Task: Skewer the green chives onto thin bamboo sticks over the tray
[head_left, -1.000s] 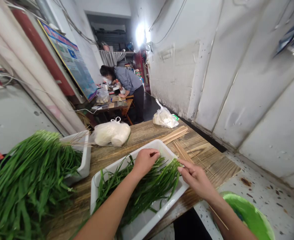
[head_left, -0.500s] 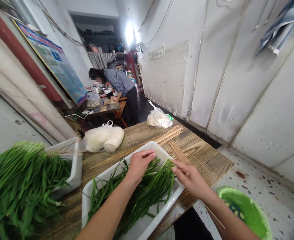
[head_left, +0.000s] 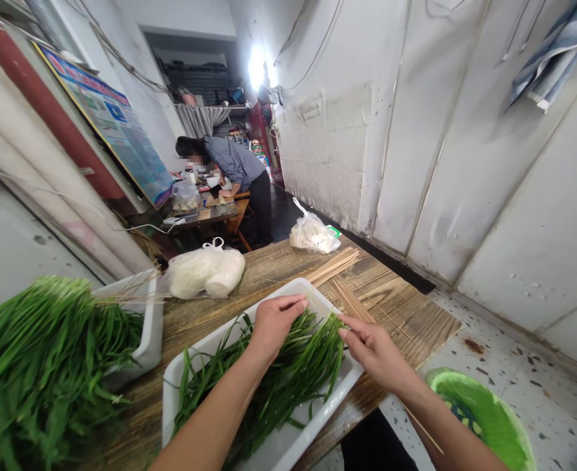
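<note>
Garlic chives [head_left: 288,366] lie in a white plastic tray [head_left: 335,409] on the wooden table. My left hand [head_left: 276,327] is over the tray, thumb and forefinger pinched together on a pale chive stem that barely shows. At the tray's right side my right hand [head_left: 371,347] is closed on a thin bamboo skewer [head_left: 424,429], whose end sticks out below the wrist. Its fingertips meet the pale ends of a bunch of chives [head_left: 335,327]; the front of the skewer is hidden there.
Loose bamboo skewers [head_left: 335,265] lie beyond the tray. A second white tray [head_left: 152,320] at left holds skewered chives [head_left: 48,366]. Plastic bags [head_left: 205,269] stand at the back. A green basin [head_left: 504,418] is on the floor at right. Another person [head_left: 239,167] bends over a far table.
Both hands stay almost in place, fingertips by the chive ends. The whole view has shifted slightly; nothing is plainly taken up or let go.
</note>
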The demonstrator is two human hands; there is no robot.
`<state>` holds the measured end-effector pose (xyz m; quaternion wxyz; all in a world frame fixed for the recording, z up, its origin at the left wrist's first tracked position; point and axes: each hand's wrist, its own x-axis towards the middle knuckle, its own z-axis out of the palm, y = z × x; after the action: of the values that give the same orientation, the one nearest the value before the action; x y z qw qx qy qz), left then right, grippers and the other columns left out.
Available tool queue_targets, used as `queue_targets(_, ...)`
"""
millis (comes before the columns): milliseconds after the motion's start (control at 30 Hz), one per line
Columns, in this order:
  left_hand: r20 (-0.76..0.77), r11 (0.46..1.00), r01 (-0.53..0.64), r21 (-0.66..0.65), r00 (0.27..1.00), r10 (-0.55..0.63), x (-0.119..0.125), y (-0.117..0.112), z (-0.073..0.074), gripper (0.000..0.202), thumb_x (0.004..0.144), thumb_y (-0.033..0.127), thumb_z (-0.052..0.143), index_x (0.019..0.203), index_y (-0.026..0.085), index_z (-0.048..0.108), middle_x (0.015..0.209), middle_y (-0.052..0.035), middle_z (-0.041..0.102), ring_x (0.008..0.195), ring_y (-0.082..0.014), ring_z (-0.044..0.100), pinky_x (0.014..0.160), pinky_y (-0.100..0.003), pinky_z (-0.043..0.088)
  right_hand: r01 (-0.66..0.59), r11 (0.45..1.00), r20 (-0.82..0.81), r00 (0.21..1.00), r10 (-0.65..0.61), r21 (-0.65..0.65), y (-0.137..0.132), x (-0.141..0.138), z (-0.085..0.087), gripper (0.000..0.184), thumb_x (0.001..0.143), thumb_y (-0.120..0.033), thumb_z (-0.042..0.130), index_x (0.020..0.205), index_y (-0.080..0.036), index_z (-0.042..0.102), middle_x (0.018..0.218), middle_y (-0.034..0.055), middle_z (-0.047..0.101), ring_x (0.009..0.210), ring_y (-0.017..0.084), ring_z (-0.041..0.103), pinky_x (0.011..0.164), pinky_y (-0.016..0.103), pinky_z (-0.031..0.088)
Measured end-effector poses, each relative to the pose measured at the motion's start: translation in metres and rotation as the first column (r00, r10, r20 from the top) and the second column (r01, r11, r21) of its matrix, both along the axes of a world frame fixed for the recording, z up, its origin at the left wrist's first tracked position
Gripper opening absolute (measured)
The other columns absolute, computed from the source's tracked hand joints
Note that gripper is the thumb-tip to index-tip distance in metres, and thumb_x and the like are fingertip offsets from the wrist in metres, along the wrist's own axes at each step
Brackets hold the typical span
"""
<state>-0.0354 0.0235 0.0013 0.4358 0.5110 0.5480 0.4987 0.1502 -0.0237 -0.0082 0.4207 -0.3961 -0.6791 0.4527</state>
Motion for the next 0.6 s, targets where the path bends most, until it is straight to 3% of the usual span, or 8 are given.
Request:
queue_targets(100, -0.012, 1.0, 0.008, -0.006, 1.0, -0.008, 0.0021, -0.0004, 0.0009, 0.027, 0.058, 0.029, 0.071, 0.082, 0.016, 0.072, 0.084, -0.0063, 0.072, 0.08, -0.0192, 0.064, 0.08, -0.03, 0.046, 0.006, 1.0, -0.014, 1.0, -0.006, -0.004, -0.0002, -0.0005, -0.0006, 0.037, 0.087, -0.032, 0.046, 0.117, -0.013, 0.058, 0.049, -0.0051, 0.035, 0.046, 0.009, 0.024, 0.042, 0.021, 0.022)
queue_targets(367, 0.03, 0.998, -0.055, -0.008, 0.998, 0.055, 0.0015, 0.0029, -0.0017, 0.028, 0.057, 0.029, 0.071, 0.081, 0.014, 0.072, 0.06, -0.0011, 0.067, 0.063, -0.014, 0.059, 0.071, -0.026, 0.046, 0.007, 1.0, 0.002, 1.0, -0.007, -0.012, 0.0002, 0.0001, -0.0034, 0.039, 0.088, -0.031, 0.045, 0.118, -0.01, 0.056, 0.05, -0.006, 0.031, 0.046, 0.008, 0.024, 0.042, 0.02, 0.022)
queue_targets(600, 0.038, 0.999, -0.047, -0.025, 0.998, 0.048, 0.0022, 0.0015, 0.0008, 0.029, 0.056, 0.029, 0.072, 0.081, 0.015, 0.073, 0.064, -0.0024, 0.07, 0.064, -0.0149, 0.06, 0.069, -0.026, 0.046, 0.01, 1.0, 0.001, 1.0, -0.01, -0.016, -0.0003, -0.0001, -0.0026, 0.039, 0.088, -0.03, 0.046, 0.119, -0.009, 0.056, 0.049, -0.0069, 0.029, 0.045, 0.008, 0.024, 0.042, 0.02, 0.024)
